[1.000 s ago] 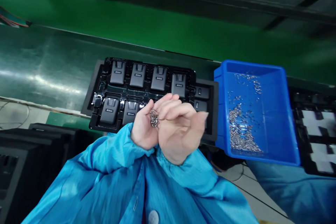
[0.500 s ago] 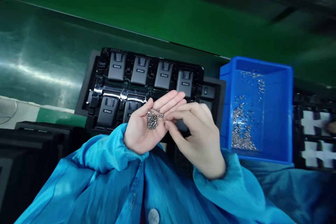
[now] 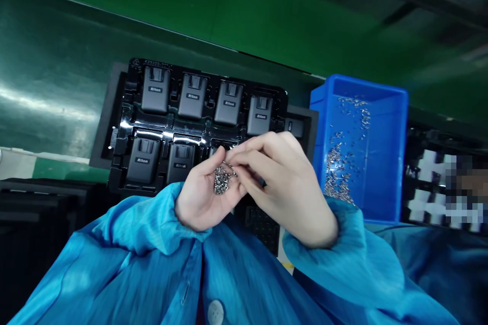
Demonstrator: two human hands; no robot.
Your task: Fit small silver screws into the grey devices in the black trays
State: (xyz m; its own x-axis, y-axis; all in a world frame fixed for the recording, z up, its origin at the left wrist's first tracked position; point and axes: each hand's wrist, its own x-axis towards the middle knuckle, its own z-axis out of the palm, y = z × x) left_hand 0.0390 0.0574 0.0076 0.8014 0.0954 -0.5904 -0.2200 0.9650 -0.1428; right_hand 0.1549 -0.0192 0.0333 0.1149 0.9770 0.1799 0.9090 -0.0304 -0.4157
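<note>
My left hand [image 3: 206, 193] is palm up and cupped under a small pile of metal screws [image 3: 221, 181]. Over its fingers, my right hand [image 3: 282, 183] pinches at the edge of the pile, thumb and fingertips together on a screw [image 3: 231, 167]. Behind both hands lies a black plastic tray [image 3: 183, 124] with several dark grey "Riton" cases [image 3: 154, 96] in its pockets. My hands hide part of the tray's front right.
A blue bin [image 3: 385, 162] with loose screws stands to the right. Beyond it are white parts [image 3: 427, 165] in a dark tray and a blurred hand. Black trays [image 3: 41, 198] are stacked at the left.
My right hand has moved further over my left hand's fingers, its fingertips still at the screws. The tray and bin appear shifted left as the view has moved.
</note>
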